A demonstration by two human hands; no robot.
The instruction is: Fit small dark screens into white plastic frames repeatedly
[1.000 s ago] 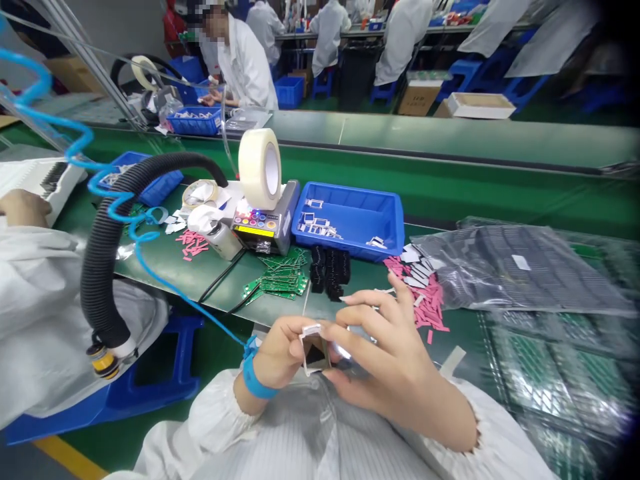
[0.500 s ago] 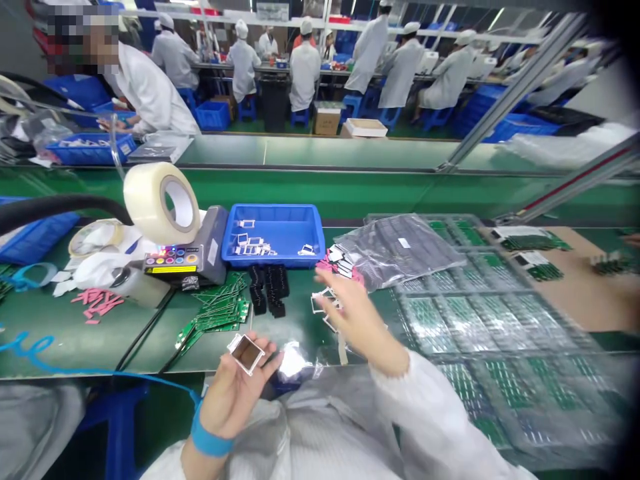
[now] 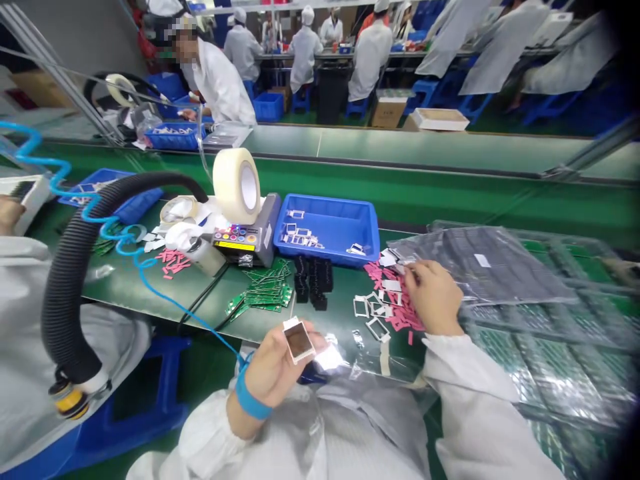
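The left grip holds a white-framed panel; the right grip hovers by pink strips.

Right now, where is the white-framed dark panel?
In the head view, the white-framed dark panel sits in the left hand, low centre, below the black parts.

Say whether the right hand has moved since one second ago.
Yes: judged against the blue bin, the right hand has moved forward and rightward, over to the pink strips.
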